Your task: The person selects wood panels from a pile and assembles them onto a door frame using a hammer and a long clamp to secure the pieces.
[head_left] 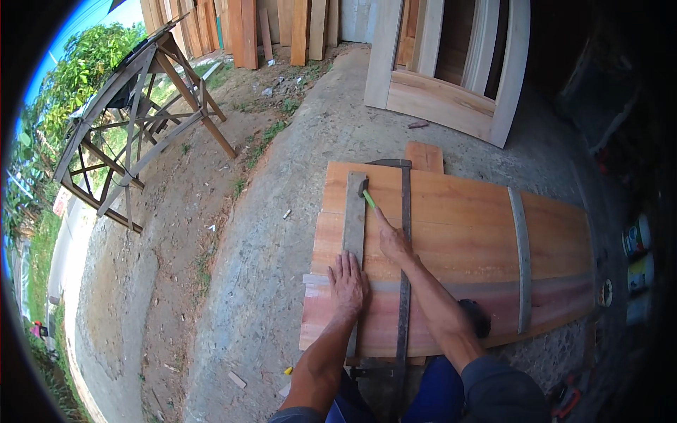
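Observation:
My right hand (395, 244) is closed round the green handle of a hammer (369, 199). The dark hammer head is over the far part of a narrow grey wooden strip (355, 225); whether it touches the strip I cannot tell. My left hand (347, 283) presses on the same strip nearer to me, fingers stretched out and slightly apart. Under the strip is a wide panel of reddish-brown boards (458, 233) lying side by side. A dark metal bar clamp (405, 296) crosses the panel beside my right forearm. Farther right lies a second grey strip (520, 261).
A pale wooden door frame (441, 95) stands on the concrete beyond the panel. Boards (243, 32) lean upright at the back. At left a wooden trestle frame (134, 134) stands on the dirt. Several tubs (637, 236) line the right side, and a red-handled tool (566, 398) lies lower right.

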Available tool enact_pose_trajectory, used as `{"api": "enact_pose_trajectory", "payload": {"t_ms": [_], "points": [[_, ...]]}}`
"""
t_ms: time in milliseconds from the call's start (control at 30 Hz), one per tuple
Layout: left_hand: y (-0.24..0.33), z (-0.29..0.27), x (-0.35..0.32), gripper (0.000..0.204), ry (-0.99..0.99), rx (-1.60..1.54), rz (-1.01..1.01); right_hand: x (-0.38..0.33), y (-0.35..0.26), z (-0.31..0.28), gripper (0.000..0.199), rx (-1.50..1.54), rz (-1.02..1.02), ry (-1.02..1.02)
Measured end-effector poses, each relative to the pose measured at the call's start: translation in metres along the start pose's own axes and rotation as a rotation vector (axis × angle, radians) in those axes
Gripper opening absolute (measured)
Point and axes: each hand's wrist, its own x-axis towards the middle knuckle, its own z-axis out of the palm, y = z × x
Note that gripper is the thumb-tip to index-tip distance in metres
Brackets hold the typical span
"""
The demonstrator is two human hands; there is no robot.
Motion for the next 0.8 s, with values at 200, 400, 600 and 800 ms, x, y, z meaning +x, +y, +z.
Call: {"api": "enact_pose_trajectory", "payload": {"t_ms": [200, 400, 600, 800], "points": [[-0.021, 0.007, -0.004, 0.062, 0.019, 0.043, -0.020, 0.004, -0.034, -0.007, 0.065, 0.141, -0.162, 0.204], [-0.016, 0.006, -0.004, 0.062, -0.017, 0.089, 0.001, -0.038, -0.018, -0.035, 0.066, -0.008, -0.076, -0.015], [-0.016, 0.002, -0.004, 0.062, -0.028, 0.094, -0.001, -0.283, -0.004, -0.055, 0.049, 0.292, -0.082, 0.360], [-0.008, 0.004, -0.004, 0.061, -0.038, 0.127, -0.032, -0.541, 0.089, -0.069, 0.029, 0.105, 0.514, 0.377]]}}
